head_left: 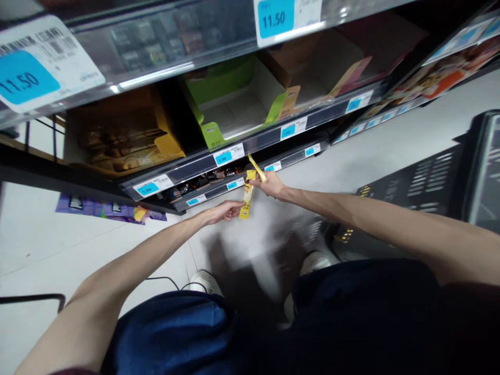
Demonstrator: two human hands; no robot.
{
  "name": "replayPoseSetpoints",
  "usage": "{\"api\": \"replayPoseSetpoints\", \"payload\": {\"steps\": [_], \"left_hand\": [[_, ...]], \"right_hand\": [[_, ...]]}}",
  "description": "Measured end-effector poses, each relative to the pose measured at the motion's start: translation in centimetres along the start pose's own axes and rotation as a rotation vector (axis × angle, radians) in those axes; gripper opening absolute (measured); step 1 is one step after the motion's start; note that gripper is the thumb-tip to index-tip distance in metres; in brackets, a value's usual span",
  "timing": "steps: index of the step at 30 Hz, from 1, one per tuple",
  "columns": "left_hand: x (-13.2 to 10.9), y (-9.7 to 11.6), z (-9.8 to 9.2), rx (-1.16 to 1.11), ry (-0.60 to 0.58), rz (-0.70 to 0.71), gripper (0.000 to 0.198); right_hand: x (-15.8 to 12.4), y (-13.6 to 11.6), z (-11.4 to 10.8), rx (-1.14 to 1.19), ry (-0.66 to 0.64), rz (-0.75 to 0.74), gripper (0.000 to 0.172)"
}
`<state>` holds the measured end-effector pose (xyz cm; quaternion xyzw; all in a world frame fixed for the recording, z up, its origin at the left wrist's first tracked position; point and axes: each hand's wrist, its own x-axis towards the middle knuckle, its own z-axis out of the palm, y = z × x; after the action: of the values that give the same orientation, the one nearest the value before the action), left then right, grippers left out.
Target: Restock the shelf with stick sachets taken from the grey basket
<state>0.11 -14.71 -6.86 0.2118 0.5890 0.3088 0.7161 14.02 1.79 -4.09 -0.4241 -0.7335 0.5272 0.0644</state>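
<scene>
In front of the shelf, my right hand (pixel 271 186) is closed around a slim yellow packet (pixel 257 168) that sticks up from its fingers. A second narrow yellow packet (pixel 247 208) hangs between my two hands, its upper part against my right fingertips. At that packet's left edge, my left hand (pixel 226 211) has its fingers closed, with the fingertips on the wrapper. Printing on the wrappers is too small to read.
A yellow box (pixel 170 133) with packets, a green box (pixel 213 136) and other display boxes stand on the shelf above my hands. Purple packets (pixel 113 208) lie low at left. A dark crate-like object (pixel 406 182) stands at right. My shoes (pixel 207 281) are below.
</scene>
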Motion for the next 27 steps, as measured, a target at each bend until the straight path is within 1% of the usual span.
{"api": "replayPoseSetpoints", "payload": {"steps": [1,3,6,8,10,13,15,17,20,21,22,23,25,27], "left_hand": [[-0.1,-0.1,0.1,0.045,0.011,0.038,0.04],[-0.2,-0.4,0.3,0.069,0.002,0.103,0.038],[0.1,-0.8,0.8,0.004,-0.043,0.137,0.042],[0.4,-1.1,0.9,-0.034,-0.036,0.157,0.043],[0.7,-1.4,0.5,-0.065,0.043,0.174,0.043],[1.1,-1.7,-0.5,-0.11,0.265,0.236,0.042],[1.3,-1.5,-1.2,-0.115,0.366,0.296,0.041],[1.4,-1.1,-1.8,-0.103,0.403,0.34,0.04],[1.6,-0.2,-2.0,-0.109,0.459,0.386,0.039],[1.6,0.1,-2.0,-0.126,0.484,0.397,0.04],[1.6,0.3,-1.9,-0.144,0.494,0.405,0.042],[1.5,0.4,-1.8,-0.16,0.482,0.408,0.045],[1.4,0.5,-1.4,-0.176,0.402,0.408,0.051],[1.3,0.3,-1.1,-0.182,0.324,0.413,0.052]], "right_hand": [[-0.1,0.0,-0.2,0.051,0.01,0.048,0.022],[-0.4,-0.2,-0.4,0.116,-0.001,0.074,0.029],[-0.6,-0.3,-0.5,0.141,-0.014,0.029,0.042],[-0.1,0.0,-0.8,0.13,-0.02,0.012,0.041],[0.6,0.7,-1.4,0.067,-0.035,0.01,0.033],[1.6,2.3,-2.8,-0.124,-0.106,0.073,0.029],[1.6,3.3,-3.6,-0.226,-0.204,0.127,0.03],[1.1,3.9,-3.9,-0.261,-0.338,0.138,0.033],[-0.2,3.8,-3.4,-0.269,-0.544,0.119,0.037],[-0.7,3.7,-3.0,-0.261,-0.587,0.114,0.036],[-1.1,3.7,-2.5,-0.237,-0.603,0.107,0.035],[-1.5,3.7,-1.9,-0.198,-0.597,0.103,0.035],[-2.2,3.9,-0.5,-0.1,-0.539,0.104,0.038],[-2.7,4.3,0.8,-0.036,-0.477,0.107,0.04]]}}
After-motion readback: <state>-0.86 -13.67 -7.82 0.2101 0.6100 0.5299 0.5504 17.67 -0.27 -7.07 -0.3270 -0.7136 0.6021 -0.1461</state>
